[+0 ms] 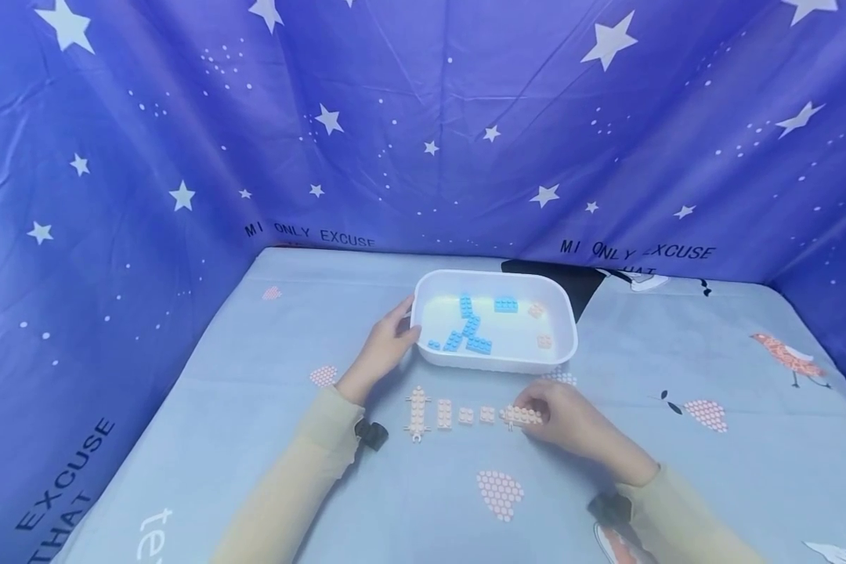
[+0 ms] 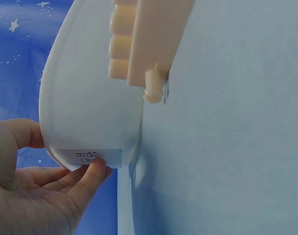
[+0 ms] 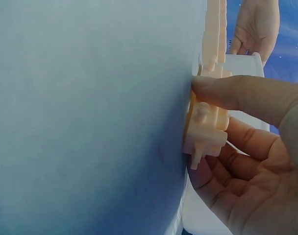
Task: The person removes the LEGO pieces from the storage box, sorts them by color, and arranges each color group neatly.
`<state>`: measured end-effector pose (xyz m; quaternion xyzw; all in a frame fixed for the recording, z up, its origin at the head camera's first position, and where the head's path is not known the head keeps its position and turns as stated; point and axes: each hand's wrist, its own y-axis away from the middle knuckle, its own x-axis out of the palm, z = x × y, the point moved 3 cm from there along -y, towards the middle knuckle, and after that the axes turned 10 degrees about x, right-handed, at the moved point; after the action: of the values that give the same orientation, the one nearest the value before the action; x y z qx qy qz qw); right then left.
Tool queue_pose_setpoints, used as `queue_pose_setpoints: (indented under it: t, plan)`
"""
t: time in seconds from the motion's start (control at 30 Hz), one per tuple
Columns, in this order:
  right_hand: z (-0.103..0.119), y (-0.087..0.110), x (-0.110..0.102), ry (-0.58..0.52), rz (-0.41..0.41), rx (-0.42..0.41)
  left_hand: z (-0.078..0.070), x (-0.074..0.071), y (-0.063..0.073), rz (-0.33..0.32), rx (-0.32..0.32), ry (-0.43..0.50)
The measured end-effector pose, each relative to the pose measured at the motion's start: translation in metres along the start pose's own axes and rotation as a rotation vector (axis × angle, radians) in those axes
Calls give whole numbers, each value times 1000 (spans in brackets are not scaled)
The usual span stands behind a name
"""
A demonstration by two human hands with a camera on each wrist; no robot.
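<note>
At the left end of a white plastic tub [image 1: 497, 362], my left hand [image 1: 385, 345] grips the rim and end wall. In the left wrist view its fingers [image 2: 92, 176] lie against a printed label on the tub. My right hand [image 1: 560, 419] pinches a long peach building-brick piece [image 1: 515, 413] with small pegs, close over the cloth. Left of it in a row lie two small peach bricks [image 1: 475, 416], a longer peach brick [image 1: 444, 413] and another long pegged peach piece [image 1: 417, 413]. The held piece's right end is partly hidden by my fingers.
Inside the tub are several blue bricks [image 1: 471, 325] and two peach bricks [image 1: 544, 341]. A black patch [image 1: 588, 286] shows behind its right end. Light blue patterned cloth [image 1: 254, 392] covers the table. A blue star curtain [image 1: 423, 180] stands along the back and sides.
</note>
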<state>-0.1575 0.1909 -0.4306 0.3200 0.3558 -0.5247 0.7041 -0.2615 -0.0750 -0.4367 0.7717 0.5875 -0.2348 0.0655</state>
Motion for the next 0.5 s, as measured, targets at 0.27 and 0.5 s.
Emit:
queue_pose_setpoints:
  t: [0.27, 0.5]
  plan:
    - [5, 3, -3, 33, -8, -27, -1, 0, 1, 3, 3, 3]
    - [3, 5, -7, 36, -12, -23, -1, 0, 1, 1, 6, 4]
